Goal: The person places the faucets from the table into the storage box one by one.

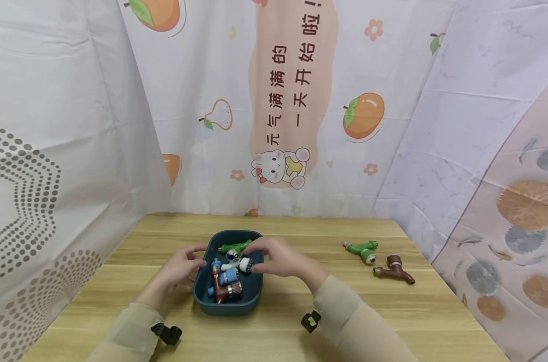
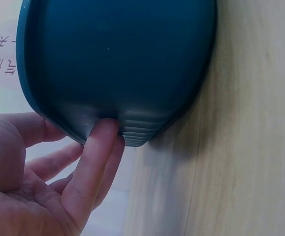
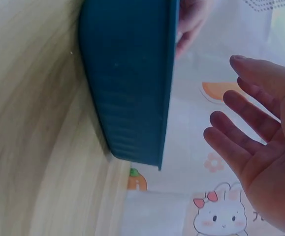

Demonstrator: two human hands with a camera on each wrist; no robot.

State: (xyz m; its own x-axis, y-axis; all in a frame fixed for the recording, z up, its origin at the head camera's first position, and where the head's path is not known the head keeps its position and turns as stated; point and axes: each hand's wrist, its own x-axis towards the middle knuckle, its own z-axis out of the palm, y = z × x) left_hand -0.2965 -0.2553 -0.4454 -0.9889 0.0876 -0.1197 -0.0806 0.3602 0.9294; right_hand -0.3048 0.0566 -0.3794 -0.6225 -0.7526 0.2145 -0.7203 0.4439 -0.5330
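Your left hand [image 1: 178, 266] grasps the left rim of the blue-green bin [image 1: 228, 307], its grip on both sides of the wall, probably to steady the bin on the worktop [image 1: 283, 311]. Your right hand [image 1: 280, 259] has a released grip: it holds nothing, fingers loosely bent above the bin's right rim near the white tap [image 1: 245, 265], a spot that likely gives easy reach inside.

The bin sits upright at the lower centre of the frame, mouth upward, its long axis running from frame top toward frame bottom. Inside, a green tap [image 1: 238, 247] lies crosswise at the upper end; the white tap points its knob right, as does the blue tap [image 1: 230, 276] below. The brown tap [image 1: 218, 289] runs lengthwise with the bin, ribbed knob to the right; the pieces probably overlap because space is tight.

At the right of the frame, well apart, a second green tap [image 1: 357, 248] lies left to right, metal end leftward, and a second brown tap [image 1: 394, 271] points its spout lower right.
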